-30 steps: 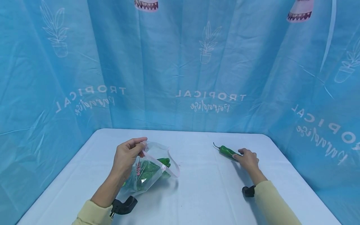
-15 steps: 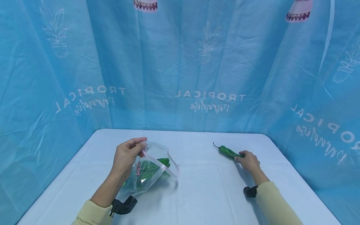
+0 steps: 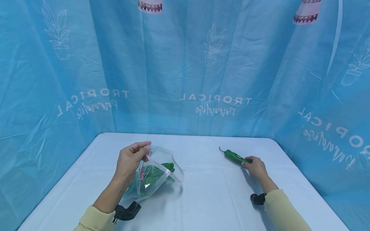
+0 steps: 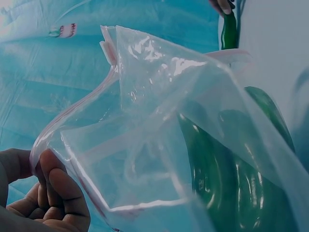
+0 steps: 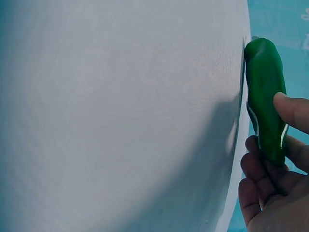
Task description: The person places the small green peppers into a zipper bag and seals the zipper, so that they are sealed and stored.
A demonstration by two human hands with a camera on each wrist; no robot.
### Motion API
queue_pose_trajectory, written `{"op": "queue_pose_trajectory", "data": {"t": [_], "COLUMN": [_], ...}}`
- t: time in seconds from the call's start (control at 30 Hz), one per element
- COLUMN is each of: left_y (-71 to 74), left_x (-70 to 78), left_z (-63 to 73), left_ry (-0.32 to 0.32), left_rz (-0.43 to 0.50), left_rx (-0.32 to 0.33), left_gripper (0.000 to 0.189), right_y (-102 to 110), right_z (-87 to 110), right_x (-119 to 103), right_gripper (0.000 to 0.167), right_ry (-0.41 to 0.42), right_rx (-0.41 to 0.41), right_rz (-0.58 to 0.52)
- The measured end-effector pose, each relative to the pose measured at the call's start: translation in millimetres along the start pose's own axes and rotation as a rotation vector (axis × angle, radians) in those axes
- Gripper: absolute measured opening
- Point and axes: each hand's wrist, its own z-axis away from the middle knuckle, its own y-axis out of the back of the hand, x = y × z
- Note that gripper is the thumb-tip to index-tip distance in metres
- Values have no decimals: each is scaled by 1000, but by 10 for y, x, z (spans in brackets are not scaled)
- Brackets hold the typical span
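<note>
With thumb and fingers, my left hand [image 3: 130, 160] pinches the pink-edged rim of a clear zip bag [image 3: 157, 157], whose mouth gapes toward the right. Several green peppers [image 3: 153, 176] lie inside the bag; in the left wrist view their glossy sides [image 4: 217, 169] show through the plastic. Over at the right of the table, my right hand [image 3: 255, 167] grips a long green chili pepper [image 3: 233, 156] by its tip end, its thin curved stem pointing to the far left. In the right wrist view the thumb lies along the chili pepper [image 5: 265, 87].
A white cloth-covered table [image 3: 202, 199] bears everything. Blue printed curtains [image 3: 185, 64] enclose its back and both sides. Each wrist wears a black camera mount, such as the left one [image 3: 127, 211].
My right hand has shifted slightly right along the chili pepper toward its tip, while the pepper has stayed almost in place. The left hand and bag look unmoved.
</note>
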Motion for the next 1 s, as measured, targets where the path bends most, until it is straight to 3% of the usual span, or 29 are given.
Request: {"op": "queue_pose_trajectory", "data": {"t": [0.53, 1.0], "left_y": [-13, -21], "left_x": [-6, -12], "left_z": [-6, 0], "left_ry": [-5, -13], "left_rz": [-5, -1], "left_rx": [2, 3], "left_gripper": [27, 28], "right_y": [-60, -106], "right_z": [129, 316], "right_x": [-117, -315], "right_gripper": [47, 46], "right_ry": [90, 167], "right_rx": [44, 36], "right_rz": [-66, -127]}}
